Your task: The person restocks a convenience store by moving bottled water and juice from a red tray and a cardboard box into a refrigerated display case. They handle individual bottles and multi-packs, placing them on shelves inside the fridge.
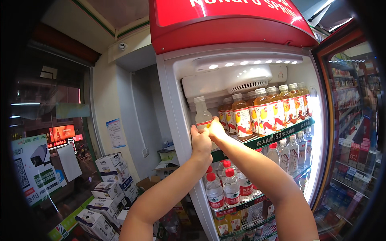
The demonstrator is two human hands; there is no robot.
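Note:
Inside an upright drinks refrigerator, both my hands meet at the left end of the top shelf. My left hand (201, 143) and my right hand (215, 129) are around the lower part of a clear plastic bottle (202, 111) with a white cap and a red-edged label. The bottle's base is hidden behind the hands. To its right stand several amber tea bottles (241, 119) with white caps, in rows on the top shelf. A dark green price strip (279, 136) runs along that shelf's front edge.
Red-capped water bottles (231, 186) fill the shelf below, with clear white-capped bottles (292, 153) to their right. The open glass door (346, 135) is at the right. Stacked cartons (105, 208) stand left of the refrigerator's side wall (181, 120).

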